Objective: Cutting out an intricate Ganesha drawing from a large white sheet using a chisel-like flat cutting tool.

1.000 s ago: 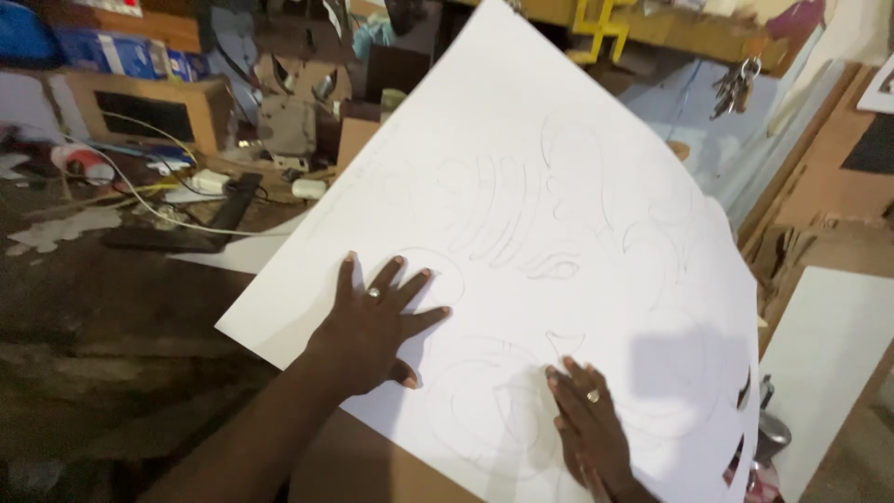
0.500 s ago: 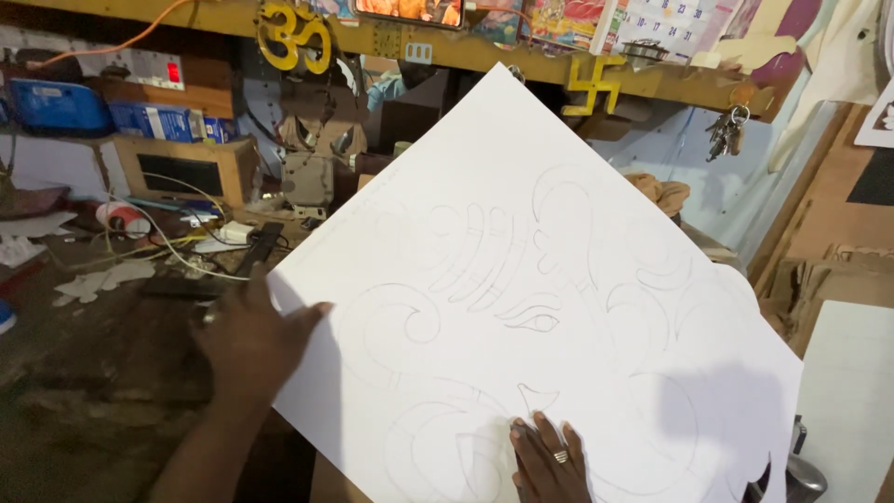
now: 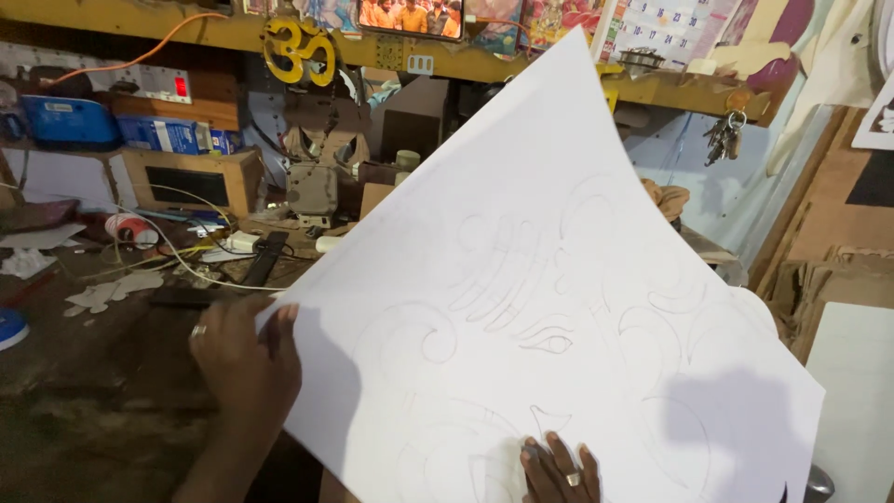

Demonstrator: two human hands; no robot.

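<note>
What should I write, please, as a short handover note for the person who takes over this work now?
Left hand: grips the left edge of the large white sheet, thumb over the front.
Right hand: fingers rest on the sheet's lower part, ring visible.
Sheet: tilted up, upper corner raised toward the shelf; faint pencil curves drawn on it.
Done: pencil outline is there.
Left: sheet is not lying flat on the cluttered workbench.

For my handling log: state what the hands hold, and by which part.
The left hand grips the large white drawing sheet by its left corner; the right hand presses flat on its lower part.

Large white pencil-sketched paper sheet [image 3: 559, 307], lifted aslant
</note>
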